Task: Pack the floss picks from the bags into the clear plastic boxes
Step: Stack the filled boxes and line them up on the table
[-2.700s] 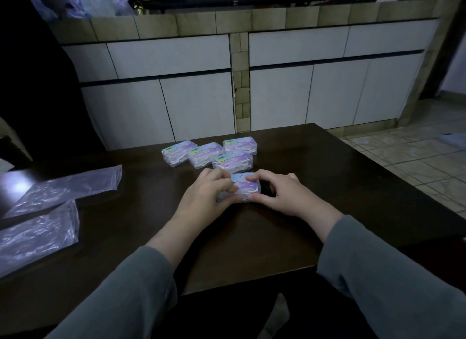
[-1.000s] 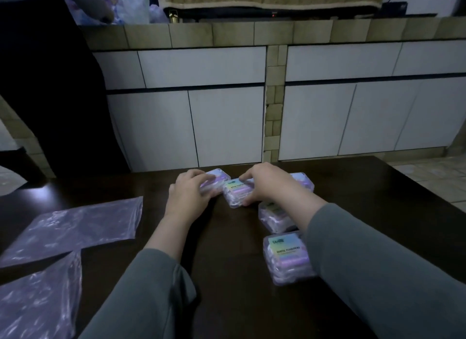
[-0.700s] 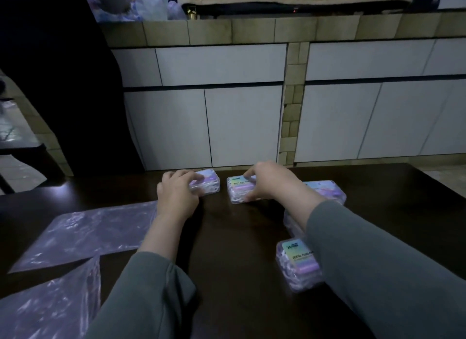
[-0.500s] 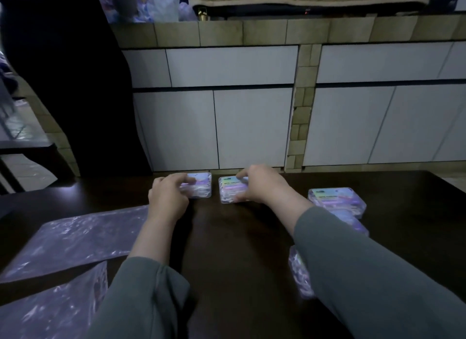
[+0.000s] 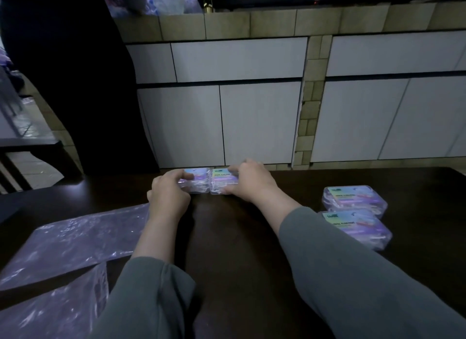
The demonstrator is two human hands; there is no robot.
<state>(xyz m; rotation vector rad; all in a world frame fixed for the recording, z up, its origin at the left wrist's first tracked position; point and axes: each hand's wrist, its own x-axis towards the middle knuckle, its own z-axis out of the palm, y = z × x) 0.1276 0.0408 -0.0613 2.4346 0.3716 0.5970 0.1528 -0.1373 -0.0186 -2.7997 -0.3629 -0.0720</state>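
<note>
Tidying filled boxes: left hand [image 5: 168, 196] grips one box [image 5: 198, 181], right hand [image 5: 248, 181] grips the box [image 5: 223, 183] touching it; next, release both squarely aligned.

On the surface [image 5: 239, 250] before me, two boxes sit side by side at the far edge, touching: the left box [image 5: 198, 183] under my left grip [image 5: 170, 197], the right box [image 5: 223, 183] under my right grip [image 5: 249, 183]. Well to the right lie two more, the farther box [image 5: 354, 198] just behind the nearer box [image 5: 356, 229], which my right sleeve [image 5: 353, 275] partly covers. To my left lie two bags, the far bag [image 5: 75, 240] behind the near bag [image 5: 50, 311] at the near edge. Behind the surface stands a cabinet front [image 5: 252, 111].
</note>
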